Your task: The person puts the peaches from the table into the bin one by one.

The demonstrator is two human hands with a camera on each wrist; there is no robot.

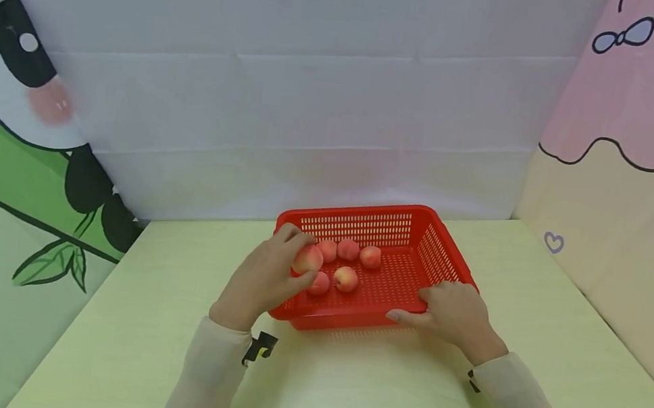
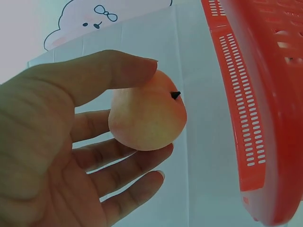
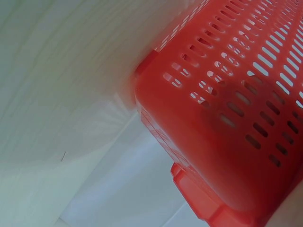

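My left hand (image 1: pixel 265 277) pinches a peach (image 1: pixel 307 260) between thumb and fingers, above the left side of a red plastic basket (image 1: pixel 389 320). In the left wrist view that yellow-pink peach (image 2: pixel 147 118) shows its dark stem end, with the thumb on top and fingers beneath, apart from the basket rim (image 2: pixel 265 94). Several more peaches (image 1: pixel 345 279) lie inside the basket's left half. My right hand (image 1: pixel 457 316) grips the basket's rim at the front right corner, thumb along the front edge. The right wrist view shows mostly the slotted basket wall (image 3: pixel 189 118).
The basket stands on a pale wooden table (image 1: pixel 328 395). A white sheet (image 1: pixel 314 107) hangs behind the table, and printed cartoon panels (image 1: pixel 625 220) stand at the left and right sides.
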